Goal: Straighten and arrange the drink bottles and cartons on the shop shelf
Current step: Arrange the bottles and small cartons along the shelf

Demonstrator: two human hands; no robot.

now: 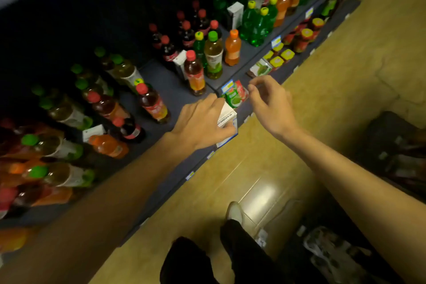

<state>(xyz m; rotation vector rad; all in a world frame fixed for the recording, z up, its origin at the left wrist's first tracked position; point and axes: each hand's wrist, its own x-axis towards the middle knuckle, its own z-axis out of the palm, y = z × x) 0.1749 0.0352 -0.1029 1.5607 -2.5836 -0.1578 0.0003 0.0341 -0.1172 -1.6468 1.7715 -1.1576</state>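
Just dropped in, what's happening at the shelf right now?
A person stands at a drinks shelf. Their left hand grips a white carton at the shelf's front edge. The right hand hovers beside it with loosely curled fingers, holding nothing, above green and red cartons on the lower shelf. Bottles stand scattered across the shelf.

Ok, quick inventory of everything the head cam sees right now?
shelf: one, dark blue-grey, left of aisle
bottles: dozens, mixed cap colours, standing on shelf
white cartons: several, among the bottles
white carton: one, blue trim, at shelf front edge
green and red packs: a few, lower shelf
yellow-lidded jars: several, lower shelf
floor: tan
left hand: grips white carton
right hand: empty, fingers loosely curled, above packs
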